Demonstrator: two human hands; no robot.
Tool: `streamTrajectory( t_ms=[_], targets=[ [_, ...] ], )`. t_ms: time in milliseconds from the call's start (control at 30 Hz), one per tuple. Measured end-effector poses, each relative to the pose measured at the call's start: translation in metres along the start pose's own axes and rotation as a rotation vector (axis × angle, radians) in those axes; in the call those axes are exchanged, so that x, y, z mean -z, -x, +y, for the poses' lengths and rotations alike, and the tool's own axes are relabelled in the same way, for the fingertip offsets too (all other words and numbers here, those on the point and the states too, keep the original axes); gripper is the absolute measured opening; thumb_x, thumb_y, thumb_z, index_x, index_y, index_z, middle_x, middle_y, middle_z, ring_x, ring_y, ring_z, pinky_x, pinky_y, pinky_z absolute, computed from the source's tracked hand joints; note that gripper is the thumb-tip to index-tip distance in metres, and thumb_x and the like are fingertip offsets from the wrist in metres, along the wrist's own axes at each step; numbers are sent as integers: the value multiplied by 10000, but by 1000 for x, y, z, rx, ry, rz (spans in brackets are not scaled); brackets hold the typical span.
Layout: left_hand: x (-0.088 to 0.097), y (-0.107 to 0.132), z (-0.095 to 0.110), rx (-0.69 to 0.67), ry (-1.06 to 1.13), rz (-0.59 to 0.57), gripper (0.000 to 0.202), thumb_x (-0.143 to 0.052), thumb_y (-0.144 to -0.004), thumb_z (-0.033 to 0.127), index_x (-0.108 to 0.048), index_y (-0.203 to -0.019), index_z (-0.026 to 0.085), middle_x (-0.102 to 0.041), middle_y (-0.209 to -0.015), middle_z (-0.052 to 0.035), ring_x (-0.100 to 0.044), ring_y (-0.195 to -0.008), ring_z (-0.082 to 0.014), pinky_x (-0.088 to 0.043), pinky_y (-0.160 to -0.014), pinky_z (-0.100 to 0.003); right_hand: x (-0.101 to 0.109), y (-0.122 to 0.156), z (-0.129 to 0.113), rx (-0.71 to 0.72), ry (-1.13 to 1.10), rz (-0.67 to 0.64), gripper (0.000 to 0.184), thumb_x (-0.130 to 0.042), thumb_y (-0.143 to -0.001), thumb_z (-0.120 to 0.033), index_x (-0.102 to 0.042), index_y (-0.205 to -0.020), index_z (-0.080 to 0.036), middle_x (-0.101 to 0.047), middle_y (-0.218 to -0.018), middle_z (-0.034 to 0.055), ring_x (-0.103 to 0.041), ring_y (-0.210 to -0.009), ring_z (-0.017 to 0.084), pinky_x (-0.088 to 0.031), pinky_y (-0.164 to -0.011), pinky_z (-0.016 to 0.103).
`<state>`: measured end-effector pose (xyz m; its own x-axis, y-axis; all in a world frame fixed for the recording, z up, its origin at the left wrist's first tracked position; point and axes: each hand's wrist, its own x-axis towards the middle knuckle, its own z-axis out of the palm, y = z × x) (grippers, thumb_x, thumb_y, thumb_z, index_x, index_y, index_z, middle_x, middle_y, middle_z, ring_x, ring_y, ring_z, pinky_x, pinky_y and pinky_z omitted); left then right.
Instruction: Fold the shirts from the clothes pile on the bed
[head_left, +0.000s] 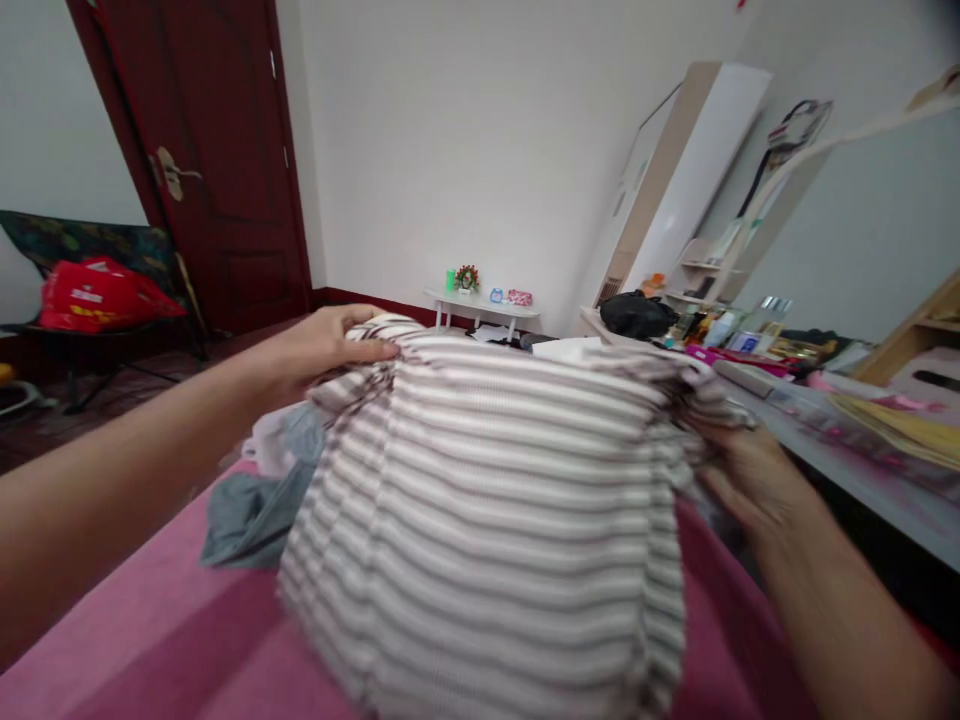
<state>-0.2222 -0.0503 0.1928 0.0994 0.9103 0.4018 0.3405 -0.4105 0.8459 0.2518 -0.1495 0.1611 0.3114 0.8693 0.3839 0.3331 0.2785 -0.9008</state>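
A white shirt with grey-brown stripes [510,500] hangs spread out in front of me, its upper edge held up by both hands and its lower part blurred. My left hand [337,345] pinches the top left corner, thumb and fingers closed on the cloth. At the upper right corner, my right hand [739,465] grips the bunched fabric, with its fingers partly hidden behind the folds. Below the shirt lies a pink bed cover [187,640]. Grey-blue clothing [251,515] rests on the cover left of the shirt, beside a white piece of cloth [271,445].
On the right, a cluttered desk [832,425] bears bottles, a black bag [637,314] and a clear plastic box [862,425]. A low white table [484,302] stands by the far wall. To the left are a dark red door [202,150] and a chair with a red bag [101,297].
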Motion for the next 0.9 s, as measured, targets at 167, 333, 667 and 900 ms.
streamTrajectory(
  t_ms=[167, 333, 667, 900],
  targets=[
    [-43, -20, -56, -258, -421, 104, 463, -645, -741, 301, -553, -1168, 149, -594, -1141, -105, -564, -1072, -259, -444, -979, -440, -39, 5, 49, -157, -39, 51, 723, -767, -600, -474, -514, -1240, -254, -521, -1367, 120, -554, -1194, 284, -504, -939, 405],
    [-65, 78, -102, -460, -519, -335, 307, -529, -875, 242, -559, -1179, 214, -523, -1243, -91, -514, -1150, -223, -428, -1006, -365, -36, 89, 95, -277, 164, -316, 539, -680, -689, -437, -597, -1159, -186, -604, -1247, 174, -585, -1146, 311, -521, -912, 440],
    [-47, 176, -76, -524, -518, -680, 291, -540, -875, 210, -576, -1155, 279, -611, -1134, -37, -576, -1015, -187, -468, -903, -275, -21, 151, 93, 22, 724, -789, 780, -447, -585, -51, -564, -1309, -315, -433, -1465, 14, -371, -1364, 226, -267, -1145, 427],
    [-80, 153, -93, -444, -474, -656, 253, -360, -942, 170, -603, -931, 239, -639, -924, -34, -574, -865, -188, -452, -783, -297, -53, 124, 92, 127, 573, -625, 424, -427, -607, -113, -697, -917, -217, -690, -994, 60, -607, -981, 240, -469, -862, 345]
  ],
)
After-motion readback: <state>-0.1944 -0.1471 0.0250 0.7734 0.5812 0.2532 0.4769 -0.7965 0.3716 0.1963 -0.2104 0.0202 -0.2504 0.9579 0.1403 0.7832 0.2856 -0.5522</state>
